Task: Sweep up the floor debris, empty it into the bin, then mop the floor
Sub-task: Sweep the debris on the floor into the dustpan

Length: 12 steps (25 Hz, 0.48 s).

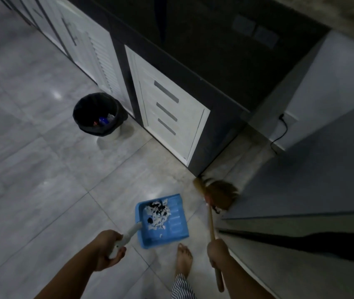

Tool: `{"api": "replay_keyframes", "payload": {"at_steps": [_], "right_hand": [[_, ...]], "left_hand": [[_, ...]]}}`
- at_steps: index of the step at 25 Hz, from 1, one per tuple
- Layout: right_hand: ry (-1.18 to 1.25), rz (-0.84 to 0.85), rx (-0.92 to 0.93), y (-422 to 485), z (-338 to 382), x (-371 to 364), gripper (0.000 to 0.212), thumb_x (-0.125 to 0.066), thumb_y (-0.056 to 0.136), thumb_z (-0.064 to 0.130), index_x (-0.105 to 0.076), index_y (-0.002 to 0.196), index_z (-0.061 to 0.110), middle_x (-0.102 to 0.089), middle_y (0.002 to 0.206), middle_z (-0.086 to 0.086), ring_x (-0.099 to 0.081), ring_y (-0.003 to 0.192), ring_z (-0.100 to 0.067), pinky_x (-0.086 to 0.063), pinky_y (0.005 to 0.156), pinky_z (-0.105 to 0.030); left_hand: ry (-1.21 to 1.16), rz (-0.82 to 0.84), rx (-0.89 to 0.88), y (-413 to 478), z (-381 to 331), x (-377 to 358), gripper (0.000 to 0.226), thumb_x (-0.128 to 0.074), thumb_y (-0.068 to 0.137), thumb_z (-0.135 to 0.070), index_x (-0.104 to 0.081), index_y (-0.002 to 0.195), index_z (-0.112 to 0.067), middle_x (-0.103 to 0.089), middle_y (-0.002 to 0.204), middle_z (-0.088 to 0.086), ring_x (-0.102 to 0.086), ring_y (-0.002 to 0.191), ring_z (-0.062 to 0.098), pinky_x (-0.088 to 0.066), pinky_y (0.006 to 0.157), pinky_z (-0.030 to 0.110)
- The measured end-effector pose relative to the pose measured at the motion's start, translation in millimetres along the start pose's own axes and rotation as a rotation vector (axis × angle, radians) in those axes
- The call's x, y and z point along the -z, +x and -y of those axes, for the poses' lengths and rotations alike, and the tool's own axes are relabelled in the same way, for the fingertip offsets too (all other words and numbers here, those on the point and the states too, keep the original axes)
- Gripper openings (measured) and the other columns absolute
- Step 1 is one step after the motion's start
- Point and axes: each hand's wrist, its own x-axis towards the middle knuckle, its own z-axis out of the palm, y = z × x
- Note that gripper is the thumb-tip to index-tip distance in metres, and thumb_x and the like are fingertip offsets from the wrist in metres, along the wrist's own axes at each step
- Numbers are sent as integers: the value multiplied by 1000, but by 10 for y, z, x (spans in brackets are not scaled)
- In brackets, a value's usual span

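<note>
My left hand (107, 249) grips the white handle of a blue dustpan (171, 229), held level just above the grey tiled floor. White and black scraps of debris (157, 214) lie piled in the pan's far left part. My right hand (218, 252) is closed on the wooden handle of a broom. The broom's brown bristles (219, 192) touch the floor to the right of the pan, by the cabinet corner, and look blurred. A bin (98, 114) lined with a black bag stands further off to the left against the cabinets, with some rubbish inside.
White cabinet doors and drawers (171, 117) under a dark counter run along the far side. A grey appliance or door (312, 173) fills the right, with a black cable at a wall socket (283, 126). My bare foot (183, 260) is beside the pan.
</note>
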Motion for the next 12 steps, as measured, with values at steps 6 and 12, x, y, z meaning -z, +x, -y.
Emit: {"api": "replay_keyframes", "payload": {"at_steps": [6,12], "right_hand": [[121,153,-41,-891,-284,-725,48,-37,99,36,-52,131,4,-61,107,-12,-62,104,-27,-50,84,-32],[-6,186,188,-1586,-643,-874,30,-44,96,15,-55,122,5,-59,121,-19,-63,101,-28,-50,87,-35]], "left_hand": [[-55,60,-18,-31,724,625,34,-36,98,-10,-39,126,9,-48,85,22,-48,56,23,-46,31,20],[-134,110,-28,-58,1316,1038,21,-32,97,-8,-35,113,5,-40,73,17,-40,55,22,-44,30,20]]}}
